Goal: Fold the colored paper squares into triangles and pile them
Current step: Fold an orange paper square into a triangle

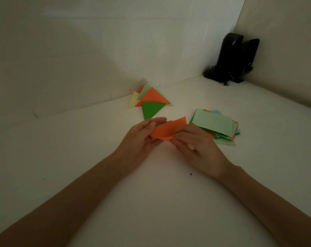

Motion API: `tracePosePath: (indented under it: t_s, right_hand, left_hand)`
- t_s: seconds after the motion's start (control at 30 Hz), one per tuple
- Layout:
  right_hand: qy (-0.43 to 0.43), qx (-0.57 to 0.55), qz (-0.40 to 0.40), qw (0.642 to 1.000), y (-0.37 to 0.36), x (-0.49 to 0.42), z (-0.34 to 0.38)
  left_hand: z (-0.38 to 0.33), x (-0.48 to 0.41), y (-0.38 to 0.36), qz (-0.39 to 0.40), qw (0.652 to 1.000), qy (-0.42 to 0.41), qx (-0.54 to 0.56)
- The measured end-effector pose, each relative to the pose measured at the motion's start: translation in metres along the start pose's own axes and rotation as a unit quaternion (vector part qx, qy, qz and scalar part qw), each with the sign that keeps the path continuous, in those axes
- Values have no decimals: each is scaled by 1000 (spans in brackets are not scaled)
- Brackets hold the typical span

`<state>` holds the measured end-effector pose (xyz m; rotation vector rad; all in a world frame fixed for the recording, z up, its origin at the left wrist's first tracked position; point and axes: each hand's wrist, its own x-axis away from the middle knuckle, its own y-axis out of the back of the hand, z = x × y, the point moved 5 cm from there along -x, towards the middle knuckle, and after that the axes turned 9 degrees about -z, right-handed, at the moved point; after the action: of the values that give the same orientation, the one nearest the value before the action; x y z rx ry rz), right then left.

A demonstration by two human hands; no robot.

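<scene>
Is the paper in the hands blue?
No, the left hand and right hand hold an orange paper sheet.

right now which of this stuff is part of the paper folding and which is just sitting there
Part of the job: orange paper, gripped by left hand and right hand; pile of folded triangles; stack of unfolded squares.
Just lying about: black speakers in the corner.
</scene>
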<state>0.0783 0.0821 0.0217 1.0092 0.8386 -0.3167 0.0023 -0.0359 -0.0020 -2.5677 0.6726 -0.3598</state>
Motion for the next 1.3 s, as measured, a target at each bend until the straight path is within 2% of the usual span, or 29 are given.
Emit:
tracePosePath:
  t_s: [0.1, 0.2, 0.37, 0.5, 0.57, 0.63, 0.7, 0.8, 0.87, 0.97, 1.17, 1.3]
  right_hand:
    - [-127, -47, -31, 990, 7, -2, -11]
    - [-204, -47, -35, 977, 9, -1, -20]
    - [-220, -37, -24, 974, 6, 1, -23]
    - [-227, -4, -76, 971, 11, 1, -21]
    - [-291, -41, -89, 952, 12, 4, -24]
    - [-378, -136, -77, 912, 7, 6, -27]
    - [-419, -241, -76, 872, 3, 5, -26]
    - [-411, -294, -87, 858, 6, 2, -24]
    - [-403, -316, -95, 854, 9, 1, -23]
    - [-403, -305, -99, 857, 11, 1, -23]
    - [-412, -318, -94, 849, 11, 2, -21]
    - [-425, -336, -104, 834, 11, 2, -23]
  left_hand:
    - [0, 2, -3, 25, 999, -30, -14]
    - [0, 3, -3, 36, 997, -59, -46]
    - [-1, 5, -5, 52, 994, -75, -62]
    - [-2, 6, -5, 58, 993, -79, -59]
    - [-3, 7, -6, 65, 993, -77, -55]
    - [-3, 7, -7, 77, 993, -75, -51]
    - [-3, 8, -8, 80, 993, -73, -52]
    - [-3, 7, -8, 60, 993, -80, -65]
    - [-2, 7, -4, 19, 992, -87, -85]
    - [-2, 7, -1, -35, 985, -109, -131]
    - [-5, 11, -4, -43, 980, -126, -150]
    - [-13, 14, -5, -43, 972, -172, -153]
